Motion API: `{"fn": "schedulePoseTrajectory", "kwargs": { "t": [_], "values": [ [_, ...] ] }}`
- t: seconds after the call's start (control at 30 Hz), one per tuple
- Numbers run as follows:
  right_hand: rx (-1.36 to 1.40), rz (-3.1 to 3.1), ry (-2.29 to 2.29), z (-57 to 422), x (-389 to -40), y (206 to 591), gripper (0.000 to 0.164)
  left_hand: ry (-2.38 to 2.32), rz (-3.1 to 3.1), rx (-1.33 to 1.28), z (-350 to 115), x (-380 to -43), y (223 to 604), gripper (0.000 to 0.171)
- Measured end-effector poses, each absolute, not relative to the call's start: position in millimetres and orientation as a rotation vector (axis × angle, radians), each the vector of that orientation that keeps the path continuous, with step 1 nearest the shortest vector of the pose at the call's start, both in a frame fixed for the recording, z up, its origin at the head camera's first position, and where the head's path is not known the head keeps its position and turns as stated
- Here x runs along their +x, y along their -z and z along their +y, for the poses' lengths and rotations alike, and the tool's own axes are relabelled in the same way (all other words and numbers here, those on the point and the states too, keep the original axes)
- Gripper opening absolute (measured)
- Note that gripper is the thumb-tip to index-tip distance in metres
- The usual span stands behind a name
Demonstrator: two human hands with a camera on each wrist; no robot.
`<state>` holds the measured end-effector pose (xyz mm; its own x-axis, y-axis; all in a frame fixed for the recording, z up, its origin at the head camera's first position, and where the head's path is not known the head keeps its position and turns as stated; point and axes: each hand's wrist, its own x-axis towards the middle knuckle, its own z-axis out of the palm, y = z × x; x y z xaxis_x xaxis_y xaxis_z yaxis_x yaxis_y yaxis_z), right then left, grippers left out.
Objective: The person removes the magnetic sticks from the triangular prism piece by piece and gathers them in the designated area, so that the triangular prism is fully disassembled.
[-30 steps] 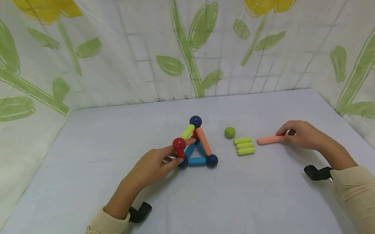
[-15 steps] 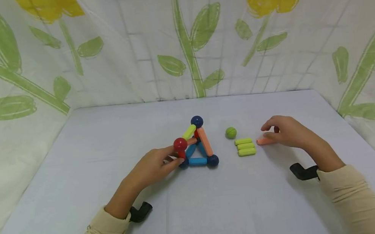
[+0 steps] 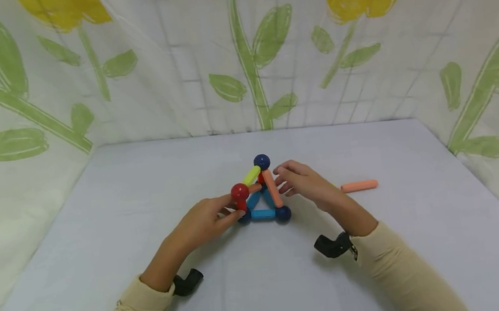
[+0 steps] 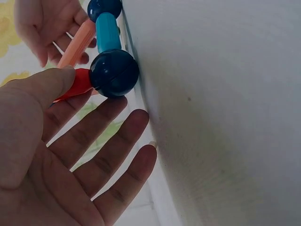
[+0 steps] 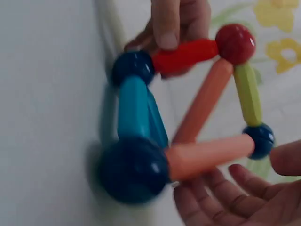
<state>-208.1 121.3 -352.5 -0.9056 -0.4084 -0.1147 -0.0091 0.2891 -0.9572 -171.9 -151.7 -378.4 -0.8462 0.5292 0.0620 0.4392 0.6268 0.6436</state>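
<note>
A frame of magnetic rods and balls stands on the table, its base made of light blue rods (image 3: 263, 215) and dark blue balls. My left hand (image 3: 203, 221) pinches an upright red rod (image 5: 186, 56) topped by a red ball (image 3: 239, 192). From that ball a yellow-green rod (image 5: 248, 94) runs to the upper dark blue ball (image 3: 261, 162). My right hand (image 3: 307, 185) is at the frame's right side with fingers loosely bent. Its fingertips are close to the slanting coral rod (image 3: 273, 188), its thumb near the upper blue ball.
A loose coral rod (image 3: 359, 186) lies on the white table (image 3: 263, 286), right of my right hand. My right hand and forearm hide the spot where a green ball and short green rods lay. A flower-printed cloth (image 3: 152, 95) hangs behind the table.
My right hand has let go of the loose coral rod and moved left to the frame, passing over the green ball and green rods. The left hand keeps its pinch in the same place.
</note>
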Motion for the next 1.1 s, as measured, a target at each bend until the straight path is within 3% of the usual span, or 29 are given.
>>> {"fn": "schedulePoseTrajectory", "kwargs": {
  "t": [0.23,0.57,1.1],
  "values": [
    [-0.206,1.877,2.008,97,-204,368,0.039,-1.012,2.72,0.795,-151,-172,379,0.023],
    [0.002,1.817,2.29,80,-203,380,0.019,-1.033,2.722,0.834,-152,-171,378,0.022],
    [-0.09,1.763,2.256,81,-195,375,0.045,-1.01,2.724,0.808,-153,-173,379,0.024]
  ]
}}
